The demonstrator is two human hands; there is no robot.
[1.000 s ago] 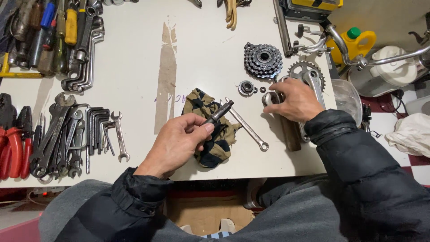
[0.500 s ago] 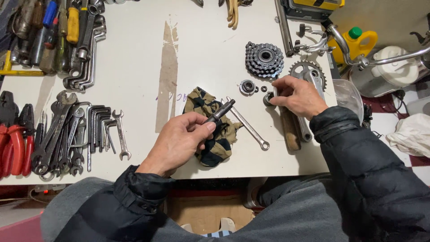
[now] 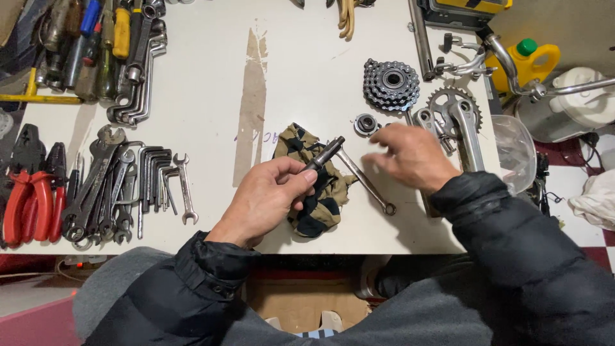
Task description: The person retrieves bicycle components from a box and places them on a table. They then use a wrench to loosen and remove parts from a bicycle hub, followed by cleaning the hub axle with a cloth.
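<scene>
In the head view, the left hand sits at the lower centre of the frame, its fingers curled tight around a short dark metal axle that points up and to the right, the thumb pressed along the shaft near its lower end. The axle is held just above a crumpled camouflage-patterned cloth lying on the white worktop. The right hand hovers right of centre, palm down, fingers loosely spread and gripping nothing, blurred at the tips, just below a small round metal bearing cup and beside a silver crank arm with its toothed chainring. A slim silver spanner lies slanted between the two hands, one end under the cloth's edge. Both forearms wear black padded jacket sleeves. Above the right hand rests a dark stacked sprocket cluster. At the left of the frame lie rows of spanners and hex keys, red-handled pliers, and at the upper left a heap of screwdrivers and wrenches. A worn brown streak runs down the worktop. At the upper right stands a yellow bottle with a green cap, over a red-and-white checked floor.
</scene>
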